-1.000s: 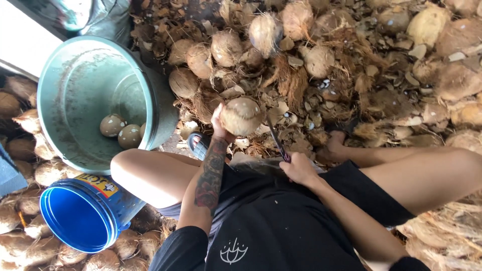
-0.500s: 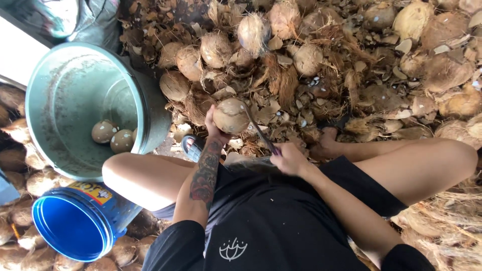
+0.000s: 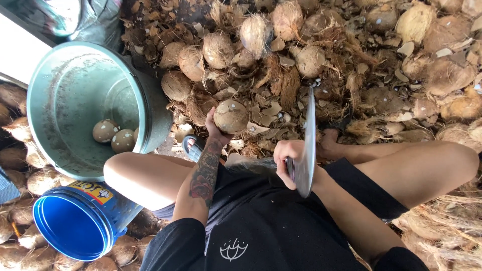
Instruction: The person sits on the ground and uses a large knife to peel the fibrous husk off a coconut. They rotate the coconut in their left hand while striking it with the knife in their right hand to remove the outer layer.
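Observation:
My left hand (image 3: 215, 131) grips a round, mostly peeled coconut (image 3: 231, 116) and holds it out in front of my knees. My right hand (image 3: 287, 156) is closed on the handle of a long flat knife (image 3: 307, 143), whose blade stands raised, pointing away from me, to the right of the coconut and apart from it. I sit with bare legs apart, in a black shirt and shorts. A heap of husked brown coconuts (image 3: 218, 49) and husk scraps lies just beyond the held coconut.
A large grey-green bin (image 3: 65, 95) at my left holds a few peeled coconuts (image 3: 105, 130). A blue bucket (image 3: 75, 226) stands below it by my left knee. More coconuts (image 3: 20, 175) lie at the far left. Dry husk fibre (image 3: 442, 226) is piled at my right.
My right hand has lifted the knife from low beside the coconut to an upright raised position. The left hand still holds the coconut in about the same place.

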